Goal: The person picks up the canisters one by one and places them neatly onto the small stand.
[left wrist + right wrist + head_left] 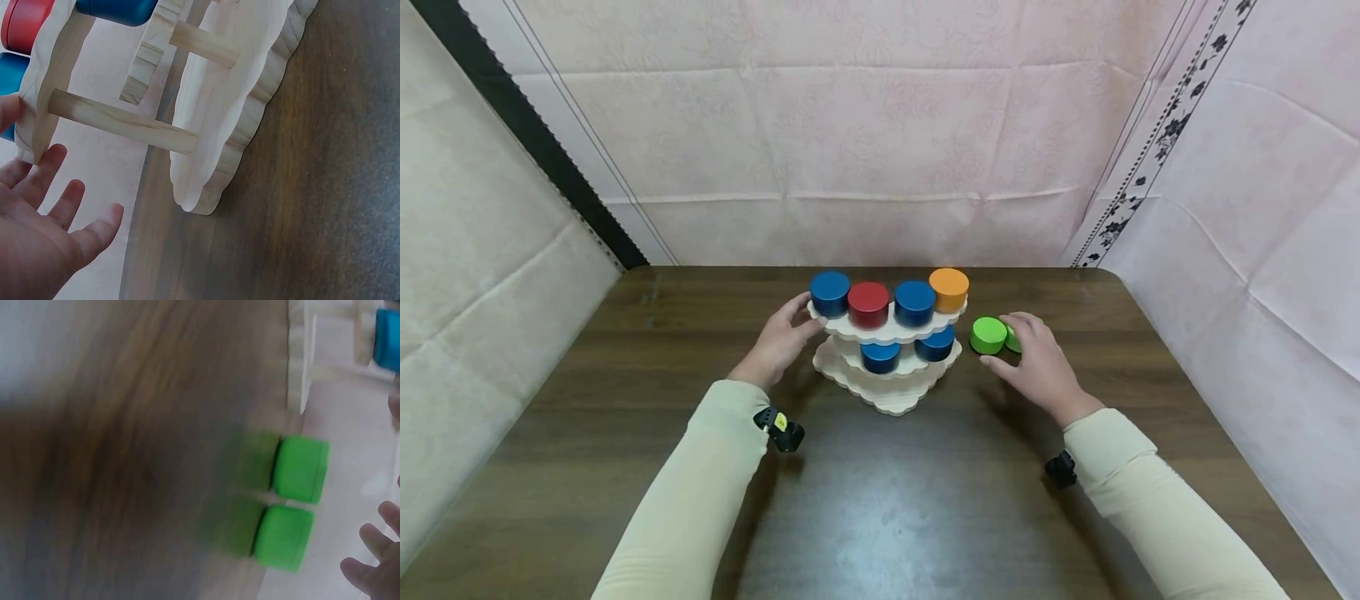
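My left hand (777,343) pinches the left corner of the top tier of a wooden tiered stand (891,393). In the left wrist view the thumb (9,111) lies over the scalloped edge, with fingertips below it. Along the top tier stand a red cylinder (868,305), two blue cylinders (914,303) and an orange cylinder (949,289). Two more blue cylinders (880,357) sit on the middle tier. Right of the stand, my right hand (1037,367) hovers with spread fingers by two green cylinders (987,335), partly covering one; the right wrist view shows it apart from both.
Everything stands on a dark wooden table (880,500), toward its far edge. Pale cloth (880,142) hangs behind the table and along both sides. Each wrist carries a small black camera (780,429).
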### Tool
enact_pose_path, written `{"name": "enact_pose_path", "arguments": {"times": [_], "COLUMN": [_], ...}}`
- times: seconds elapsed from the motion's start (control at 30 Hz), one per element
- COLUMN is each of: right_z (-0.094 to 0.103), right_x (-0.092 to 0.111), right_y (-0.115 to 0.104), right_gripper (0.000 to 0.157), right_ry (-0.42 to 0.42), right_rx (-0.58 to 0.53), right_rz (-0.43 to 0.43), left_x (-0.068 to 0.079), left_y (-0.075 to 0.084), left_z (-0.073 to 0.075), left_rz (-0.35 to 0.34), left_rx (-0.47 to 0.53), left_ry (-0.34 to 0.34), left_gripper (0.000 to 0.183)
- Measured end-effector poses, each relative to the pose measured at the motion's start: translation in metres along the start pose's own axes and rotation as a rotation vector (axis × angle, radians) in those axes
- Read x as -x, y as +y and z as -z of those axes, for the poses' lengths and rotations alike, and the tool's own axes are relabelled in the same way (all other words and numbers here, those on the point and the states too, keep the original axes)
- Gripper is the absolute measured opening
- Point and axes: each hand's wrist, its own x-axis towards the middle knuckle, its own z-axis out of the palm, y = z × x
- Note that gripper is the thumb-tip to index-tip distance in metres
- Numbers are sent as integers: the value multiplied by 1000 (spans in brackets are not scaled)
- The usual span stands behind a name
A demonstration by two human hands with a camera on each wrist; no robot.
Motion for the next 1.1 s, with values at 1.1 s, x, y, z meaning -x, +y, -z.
{"name": "enact_pose_path", "arguments": {"times": [1.1], "right_z": [-4], "right_x": [-24], "right_y": [63], "right_gripper": [82], "right_ry": [-123], "right_rx": [-162], "right_rz": [-264], "left_x": [2], "left_y": [2], "left_z": [-2], "left_rz": [19], "left_rx": [-1], "left_ry": [6], "left_gripper": [65]}}
